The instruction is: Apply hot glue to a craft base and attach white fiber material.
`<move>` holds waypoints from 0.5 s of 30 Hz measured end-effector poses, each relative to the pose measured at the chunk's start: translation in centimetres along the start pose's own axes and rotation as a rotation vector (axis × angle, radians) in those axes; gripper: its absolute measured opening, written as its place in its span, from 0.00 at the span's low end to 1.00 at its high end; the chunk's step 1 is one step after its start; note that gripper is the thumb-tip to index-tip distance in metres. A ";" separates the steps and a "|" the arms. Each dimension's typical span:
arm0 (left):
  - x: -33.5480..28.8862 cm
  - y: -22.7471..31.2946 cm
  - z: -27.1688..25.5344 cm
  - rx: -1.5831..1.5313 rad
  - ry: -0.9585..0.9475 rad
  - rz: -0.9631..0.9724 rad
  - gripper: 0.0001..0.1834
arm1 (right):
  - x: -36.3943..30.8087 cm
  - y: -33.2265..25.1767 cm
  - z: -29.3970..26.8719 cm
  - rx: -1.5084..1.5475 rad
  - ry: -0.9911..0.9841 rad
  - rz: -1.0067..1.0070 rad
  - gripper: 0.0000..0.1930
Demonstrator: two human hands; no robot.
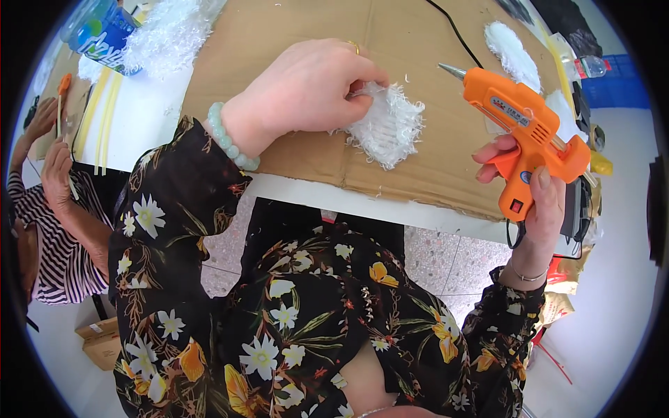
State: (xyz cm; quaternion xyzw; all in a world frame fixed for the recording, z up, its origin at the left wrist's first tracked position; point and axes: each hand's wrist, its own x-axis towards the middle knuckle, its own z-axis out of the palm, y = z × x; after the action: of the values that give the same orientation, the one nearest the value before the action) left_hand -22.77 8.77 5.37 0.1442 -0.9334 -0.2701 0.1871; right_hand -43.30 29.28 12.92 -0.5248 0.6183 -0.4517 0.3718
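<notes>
My left hand, with a green bead bracelet at its wrist, pinches the upper left edge of a white, shaggy-fringed piece of fabric. The piece lies low over the cardboard sheet, its ribbed middle facing up; the fingertips hide its corner. Held up at the right, an orange hot glue gun sits in my right hand. Fingers wrap around its handle near the trigger. Its metal nozzle points up and left, apart from the white piece.
White fringed strips are heaped at the upper left beside a blue container and pale yellow glue sticks. Another white fringed piece lies far right, near a black cord. A co-worker's hands are at the left.
</notes>
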 end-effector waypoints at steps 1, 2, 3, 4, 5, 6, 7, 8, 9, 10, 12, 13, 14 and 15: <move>0.3 -0.2 0.2 -0.008 -0.005 0.015 0.14 | -0.2 0.2 -0.2 -0.004 0.013 0.008 0.32; 0.6 -0.5 0.4 -0.018 -0.012 0.032 0.13 | -0.4 0.3 -0.4 -0.002 0.035 0.024 0.32; 0.1 -0.3 0.1 -0.005 -0.008 0.019 0.13 | -0.3 0.3 -0.3 0.012 0.028 0.020 0.31; -0.5 -0.2 0.0 0.028 0.017 0.058 0.12 | -0.3 0.3 -0.3 0.021 0.016 0.011 0.31; -1.0 0.0 -0.2 0.063 0.042 0.097 0.11 | -0.2 0.3 -0.3 0.038 -0.001 -0.006 0.31; -0.8 0.0 -0.2 0.060 0.039 0.101 0.11 | -0.3 0.3 -0.4 0.046 -0.003 -0.010 0.30; -0.7 0.1 -0.3 0.133 0.046 0.167 0.10 | -0.4 0.3 -0.5 0.046 0.001 -0.010 0.30; -0.6 0.2 -0.3 0.209 0.053 0.231 0.09 | -0.3 0.3 -0.6 0.035 -0.006 -0.020 0.30; -0.5 0.4 -0.2 0.212 0.051 0.231 0.09 | -0.4 0.4 -0.7 0.026 -0.013 -0.032 0.30; -0.5 0.7 -0.2 0.279 0.083 0.288 0.07 | -0.5 0.4 -0.6 0.031 -0.014 -0.036 0.30; -0.3 0.7 0.3 0.343 0.110 0.359 0.05 | -0.8 0.7 -0.6 0.021 0.030 -0.001 0.30; 0.0 0.5 0.7 0.282 0.176 0.350 0.09 | -1.1 0.9 -0.6 0.020 0.046 0.003 0.30; 0.3 0.3 1.1 0.219 0.240 0.338 0.13 | -1.3 1.2 -0.5 0.059 0.072 0.003 0.29; 0.5 0.1 1.2 0.211 0.233 0.353 0.13 | -1.5 1.4 -0.5 0.098 0.098 0.004 0.27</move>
State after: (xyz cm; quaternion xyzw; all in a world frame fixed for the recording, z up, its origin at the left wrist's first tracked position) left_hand -23.78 9.17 4.61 0.0279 -0.9393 -0.1154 0.3218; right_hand -43.94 30.90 11.72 -0.4820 0.6141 -0.5058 0.3669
